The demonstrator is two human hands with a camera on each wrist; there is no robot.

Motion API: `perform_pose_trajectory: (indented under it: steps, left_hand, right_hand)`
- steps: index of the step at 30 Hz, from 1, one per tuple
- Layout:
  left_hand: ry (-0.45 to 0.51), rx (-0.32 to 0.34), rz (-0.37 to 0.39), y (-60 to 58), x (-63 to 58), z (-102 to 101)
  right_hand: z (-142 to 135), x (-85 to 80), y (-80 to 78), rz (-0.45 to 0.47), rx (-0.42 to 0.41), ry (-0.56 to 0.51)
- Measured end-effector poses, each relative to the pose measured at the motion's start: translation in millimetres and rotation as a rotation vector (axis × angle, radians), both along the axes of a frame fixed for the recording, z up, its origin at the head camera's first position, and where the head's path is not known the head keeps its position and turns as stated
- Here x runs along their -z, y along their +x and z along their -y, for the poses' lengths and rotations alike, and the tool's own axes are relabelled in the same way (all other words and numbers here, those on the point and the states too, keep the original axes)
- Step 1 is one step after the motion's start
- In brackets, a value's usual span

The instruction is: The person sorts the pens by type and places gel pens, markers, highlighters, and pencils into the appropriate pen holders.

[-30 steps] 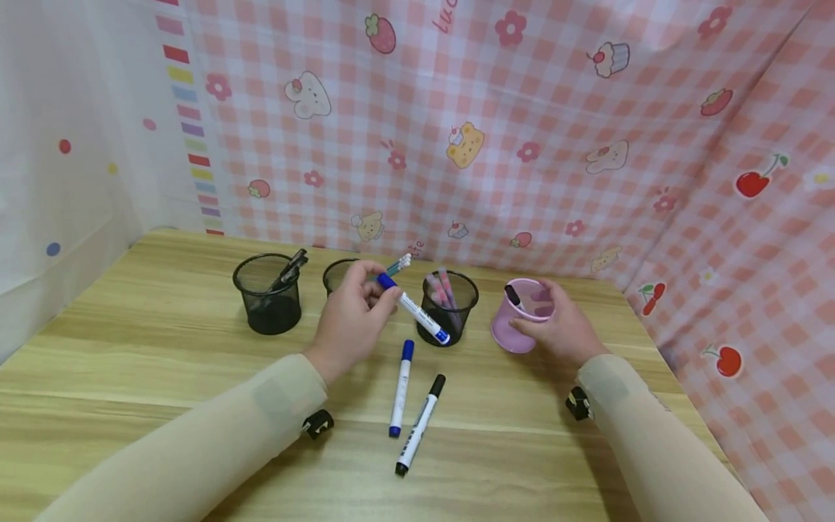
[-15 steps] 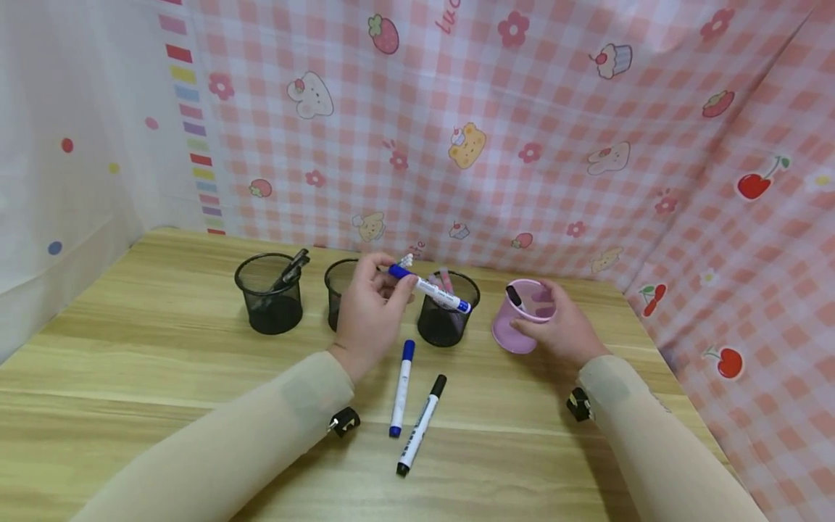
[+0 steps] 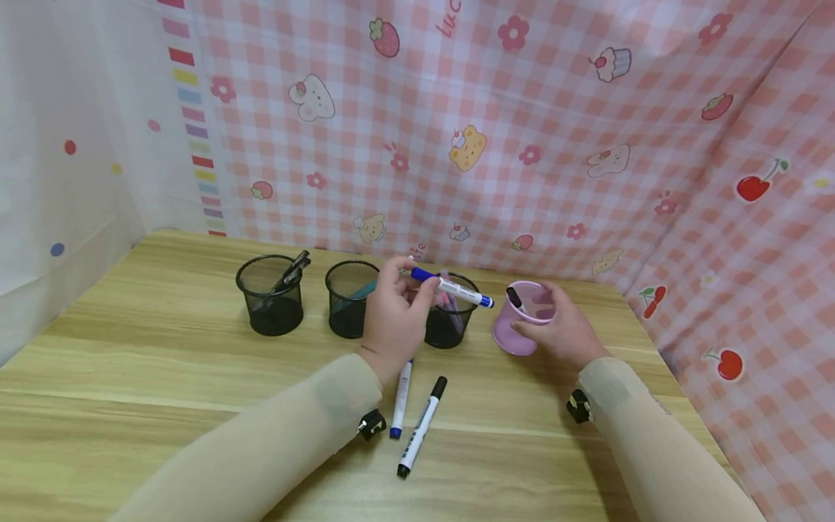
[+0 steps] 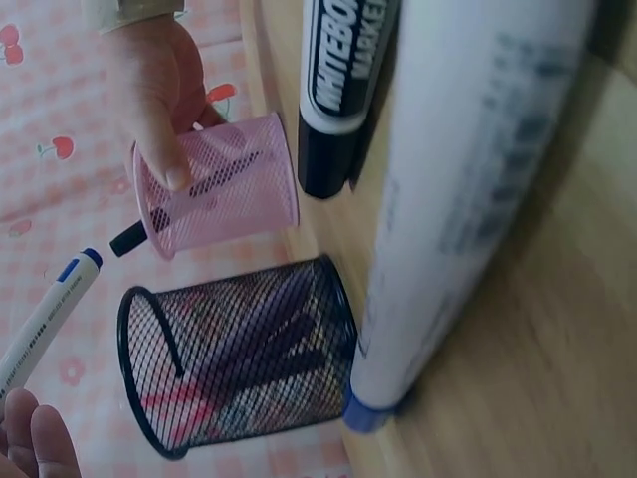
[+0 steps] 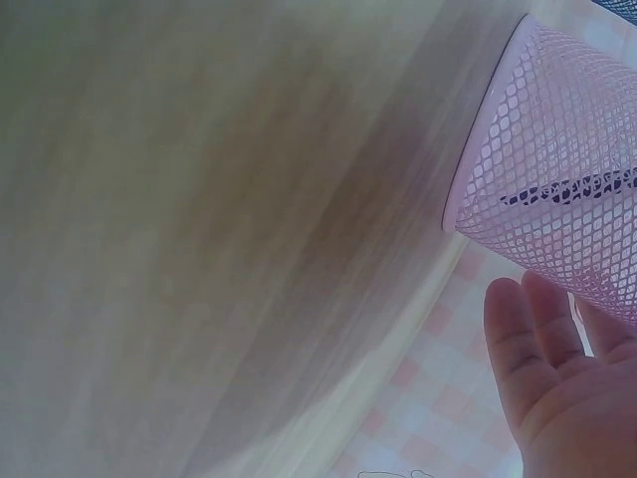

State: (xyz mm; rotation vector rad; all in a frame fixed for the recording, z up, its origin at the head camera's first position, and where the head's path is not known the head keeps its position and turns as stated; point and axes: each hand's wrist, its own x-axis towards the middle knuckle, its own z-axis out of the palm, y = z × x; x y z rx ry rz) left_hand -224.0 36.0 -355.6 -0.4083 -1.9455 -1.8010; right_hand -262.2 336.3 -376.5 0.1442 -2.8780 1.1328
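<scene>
In the head view my left hand (image 3: 399,319) pinches a white whiteboard marker (image 3: 459,290) by its blue cap. The marker's blue tail points right, towards the pink mesh pen cup (image 3: 515,330), and overlaps a black mesh cup's rim in this view. My right hand (image 3: 564,326) grips the pink cup at its right side, thumb in front. Inside it leans a marker with a black cap (image 3: 514,296). On the table lie a blue-capped marker (image 3: 401,406), partly behind my left wrist, and a black-capped marker (image 3: 422,428).
Left of the pink cup stand three black mesh cups: one with pink-banded pens (image 3: 446,333), a middle one (image 3: 346,319) with teal pens, and a left one (image 3: 274,312) with black pens. A pink checked curtain (image 3: 417,130) hangs behind the table.
My left hand has moved right with the blue-capped marker, from in front of the middle cup towards the pink cup. The marker has tilted closer to level. My right hand stays on the pink cup.
</scene>
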Motion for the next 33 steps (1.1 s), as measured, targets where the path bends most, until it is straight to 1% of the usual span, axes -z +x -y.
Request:
perform_pose_trajectory:
  steps: [3, 8, 12, 19, 27, 30, 33]
  left_hand:
    - [0.005, 0.005, 0.008, 0.2, 0.3, -6]
    - [0.008, 0.044, 0.024, 0.1, 0.2, -18]
    - [0.000, 0.057, 0.058, -0.3, -0.7, -27]
    - [0.018, 0.059, 0.119, -2.7, -4.4, -41]
    - [0.032, 0.059, 0.194, -5.5, -7.1, -51]
    - [0.016, 0.056, 0.207, -6.2, -7.0, -55]
    - [-0.021, 0.052, 0.220, -5.8, -6.0, -57]
  right_hand:
    - [1, 0.4, 0.3, 0.000, -0.004, -0.009]
    - [1, 0.0, 1.4, 0.000, -0.004, -0.022]
    - [1, -0.9, 2.6, 0.006, -0.007, -0.027]
    - [1, -0.8, 2.8, 0.010, -0.013, -0.031]
    - [1, -1.0, 3.1, 0.006, -0.014, -0.033]
    - [1, -1.0, 3.0, 0.001, -0.017, -0.030]
    - [1, -1.3, 3.4, 0.005, -0.019, -0.027]
